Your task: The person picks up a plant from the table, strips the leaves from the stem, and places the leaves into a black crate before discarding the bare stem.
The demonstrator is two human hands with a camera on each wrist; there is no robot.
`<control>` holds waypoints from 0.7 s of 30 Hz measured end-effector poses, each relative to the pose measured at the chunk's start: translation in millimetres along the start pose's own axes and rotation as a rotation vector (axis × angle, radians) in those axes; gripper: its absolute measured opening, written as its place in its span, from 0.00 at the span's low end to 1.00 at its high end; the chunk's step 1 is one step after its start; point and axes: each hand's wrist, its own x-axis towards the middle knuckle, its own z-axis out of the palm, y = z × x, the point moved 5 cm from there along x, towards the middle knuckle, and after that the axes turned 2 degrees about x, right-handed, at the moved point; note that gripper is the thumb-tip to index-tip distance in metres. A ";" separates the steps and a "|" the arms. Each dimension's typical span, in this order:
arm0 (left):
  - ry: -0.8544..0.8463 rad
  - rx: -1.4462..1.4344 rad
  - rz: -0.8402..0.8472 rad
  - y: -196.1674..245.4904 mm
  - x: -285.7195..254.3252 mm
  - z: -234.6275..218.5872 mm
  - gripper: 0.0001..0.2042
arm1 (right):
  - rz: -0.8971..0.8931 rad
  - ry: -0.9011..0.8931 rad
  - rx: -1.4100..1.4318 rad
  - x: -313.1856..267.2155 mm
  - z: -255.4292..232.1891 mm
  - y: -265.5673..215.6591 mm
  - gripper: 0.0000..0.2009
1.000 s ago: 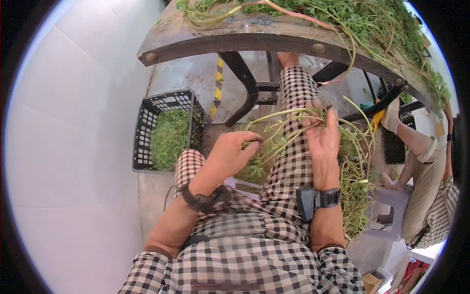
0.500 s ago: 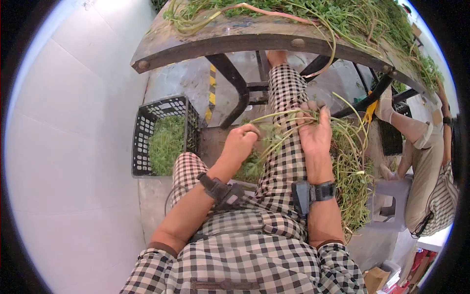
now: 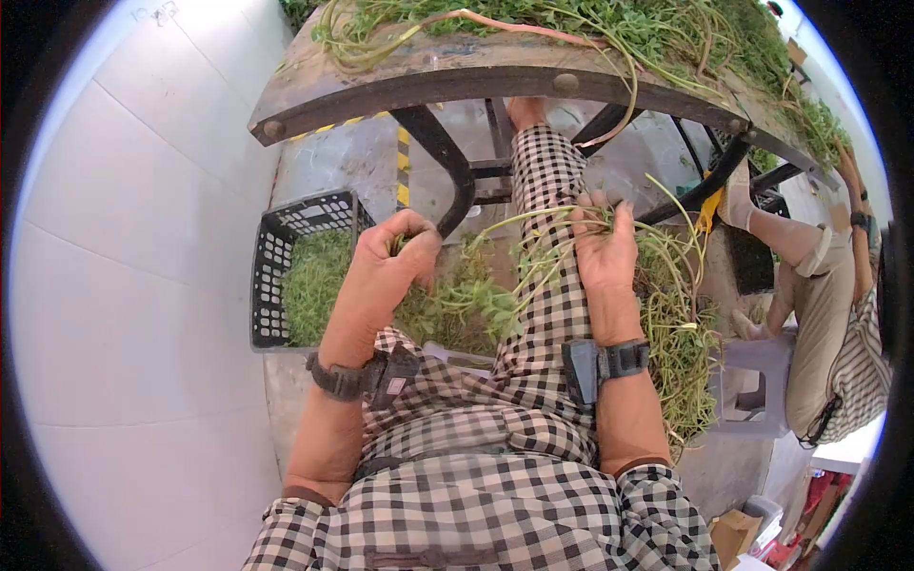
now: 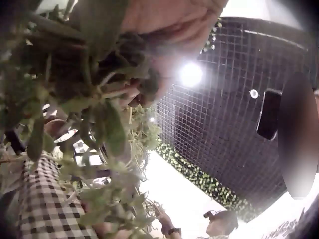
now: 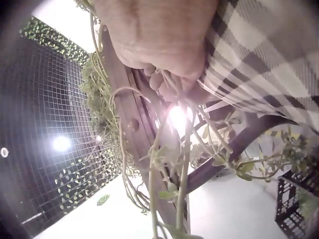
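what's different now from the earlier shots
The left hand has swung left, away from the right hand and towards the crate, a bit of green in its pinch. The right hand still holds its stems in about the same place; the crate hasn't visibly moved.

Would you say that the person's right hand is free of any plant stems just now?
No, the right hand has long green stems running from its fingers.

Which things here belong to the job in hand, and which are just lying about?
Job:
left hand, pinching greens
right hand, holding stems
table pile
black crate, likely

Apparently lying about:
cardboard box
red items, too small to identify
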 end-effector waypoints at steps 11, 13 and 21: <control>-0.147 0.783 0.262 -46.6 16.6 92.7 0.13 | -0.017 0.019 -0.047 -6.8 3.0 3.2 0.12; -0.150 0.850 0.195 -55.1 18.9 99.0 0.15 | -0.031 0.027 -0.074 -10.7 8.0 2.1 0.12; -0.055 0.550 0.346 -47.4 9.8 87.4 0.08 | -0.031 -0.010 -0.063 -5.1 2.0 2.5 0.11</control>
